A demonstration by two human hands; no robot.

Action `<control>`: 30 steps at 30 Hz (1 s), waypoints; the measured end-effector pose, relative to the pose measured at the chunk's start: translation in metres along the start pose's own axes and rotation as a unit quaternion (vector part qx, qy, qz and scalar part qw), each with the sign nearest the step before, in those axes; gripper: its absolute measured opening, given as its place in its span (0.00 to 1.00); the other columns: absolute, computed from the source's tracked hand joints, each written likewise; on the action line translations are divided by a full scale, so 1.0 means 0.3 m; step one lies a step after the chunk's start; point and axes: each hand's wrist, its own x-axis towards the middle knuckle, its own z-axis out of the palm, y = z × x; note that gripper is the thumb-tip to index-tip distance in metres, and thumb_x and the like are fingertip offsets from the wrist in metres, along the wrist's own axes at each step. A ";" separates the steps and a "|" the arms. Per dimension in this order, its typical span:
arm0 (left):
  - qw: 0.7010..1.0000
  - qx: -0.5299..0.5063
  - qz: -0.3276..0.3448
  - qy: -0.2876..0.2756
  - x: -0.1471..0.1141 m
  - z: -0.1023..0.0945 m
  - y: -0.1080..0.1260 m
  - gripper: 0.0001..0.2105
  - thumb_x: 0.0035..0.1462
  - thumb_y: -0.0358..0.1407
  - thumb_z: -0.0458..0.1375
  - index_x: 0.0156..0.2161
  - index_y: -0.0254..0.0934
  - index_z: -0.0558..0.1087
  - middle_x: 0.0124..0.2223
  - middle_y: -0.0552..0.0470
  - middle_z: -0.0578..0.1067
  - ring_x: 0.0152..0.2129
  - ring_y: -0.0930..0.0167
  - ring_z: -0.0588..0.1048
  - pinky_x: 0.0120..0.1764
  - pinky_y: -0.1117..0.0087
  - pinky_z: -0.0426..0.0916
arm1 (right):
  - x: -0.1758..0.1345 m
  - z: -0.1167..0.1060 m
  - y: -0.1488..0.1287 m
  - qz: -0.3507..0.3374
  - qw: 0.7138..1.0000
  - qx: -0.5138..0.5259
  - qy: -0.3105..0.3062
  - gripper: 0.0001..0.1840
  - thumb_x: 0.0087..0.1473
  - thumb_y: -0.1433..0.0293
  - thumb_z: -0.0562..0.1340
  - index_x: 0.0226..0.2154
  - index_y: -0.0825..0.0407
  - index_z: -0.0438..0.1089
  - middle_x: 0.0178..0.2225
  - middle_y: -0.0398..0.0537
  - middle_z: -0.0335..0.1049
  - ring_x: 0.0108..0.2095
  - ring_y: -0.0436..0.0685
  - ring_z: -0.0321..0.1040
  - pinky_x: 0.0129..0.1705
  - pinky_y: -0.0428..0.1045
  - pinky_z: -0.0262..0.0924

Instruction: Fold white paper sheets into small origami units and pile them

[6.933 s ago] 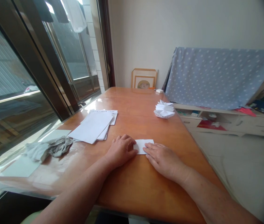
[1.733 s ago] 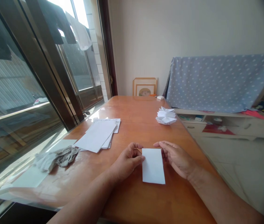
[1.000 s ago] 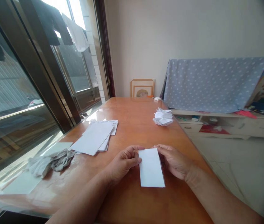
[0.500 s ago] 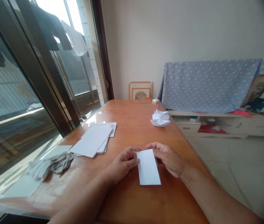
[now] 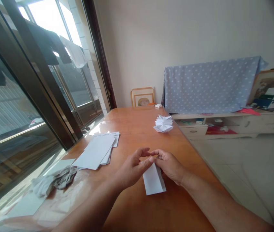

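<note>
A white folded sheet of paper (image 5: 153,182) lies near the front of the wooden table, its far end covered by my fingers. My left hand (image 5: 135,167) comes from the left, thumb pressed on the paper's far edge and fingers curled beyond it. My right hand (image 5: 169,164) grips the same far end from the right, its fingertips meeting those of the left. Exactly how the far corner is bent is hidden beneath the fingers. Farther off on the right stand several folded white paper pieces (image 5: 163,124), bunched in a row.
A stack of white paper sheets (image 5: 96,151) lies on the table (image 5: 132,127) to the left. Nearer are a crumpled grey cloth (image 5: 65,177) and a clear plastic sheet. A small white box (image 5: 158,105) sits at the far edge. Glass doors run along the left side.
My left hand has moved right, its thumb now over the paper's far end beside my right hand. The paper's far corners have been drawn inward. The view has shifted slightly.
</note>
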 end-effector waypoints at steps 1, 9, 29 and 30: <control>1.000 0.012 0.006 -0.011 0.014 0.012 0.004 0.25 0.61 0.52 0.56 0.59 0.41 0.67 0.53 0.45 0.75 0.49 0.63 0.73 0.51 0.62 0.66 | 0.004 -0.001 0.005 -0.004 1.000 -0.005 0.003 0.20 0.55 0.59 0.63 0.47 0.50 0.68 0.32 0.45 0.74 0.29 0.54 0.70 0.27 0.47 0.61; 0.988 0.151 0.030 -0.007 0.072 -0.032 -0.039 0.20 0.65 0.52 0.48 0.36 0.41 0.75 0.35 0.52 0.77 0.39 0.63 0.70 0.45 0.63 0.62 | 0.045 -0.035 0.048 -0.036 0.990 -0.101 0.094 0.15 0.51 0.66 0.62 0.43 0.49 0.72 0.32 0.46 0.75 0.31 0.56 0.70 0.31 0.49 0.62; 0.906 0.404 0.099 -0.079 0.026 0.000 -0.130 0.14 0.56 0.45 0.60 0.45 0.42 0.76 0.40 0.46 0.72 0.37 0.61 0.71 0.44 0.57 0.59 | 0.027 -0.129 0.079 0.017 0.966 -0.253 0.057 0.20 0.51 0.51 0.66 0.33 0.51 0.70 0.26 0.45 0.71 0.25 0.54 0.64 0.25 0.47 0.50; 0.907 0.402 0.099 -0.078 0.027 0.003 -0.133 0.14 0.56 0.46 0.60 0.45 0.42 0.76 0.40 0.46 0.72 0.37 0.61 0.71 0.44 0.57 0.59 | 0.026 -0.128 0.078 0.011 0.964 -0.259 0.057 0.18 0.50 0.53 0.67 0.32 0.50 0.70 0.25 0.44 0.70 0.25 0.53 0.63 0.25 0.47 0.50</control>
